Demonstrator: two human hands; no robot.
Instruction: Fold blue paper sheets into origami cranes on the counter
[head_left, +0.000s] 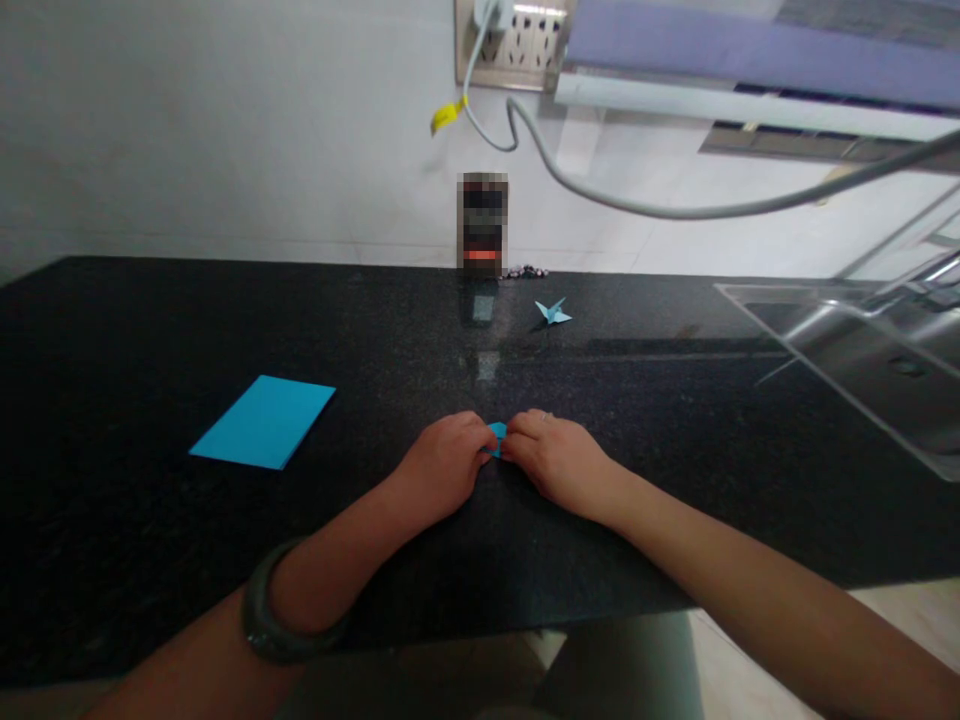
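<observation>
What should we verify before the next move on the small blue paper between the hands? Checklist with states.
1. Grip: left hand and right hand pinch the small blue paper from either side. Ok.
2. Paper's shape and creases: mostly hidden by the hands. Cannot tell.
3. Paper flat on the countertop or lifted: cannot tell.
4. Blue sheet lies apart, left of the left hand. Ok.
5. Folded paper figure sits apart, farther back. Ok.
6. Sink is off to the right, apart from both hands. Ok.
</observation>
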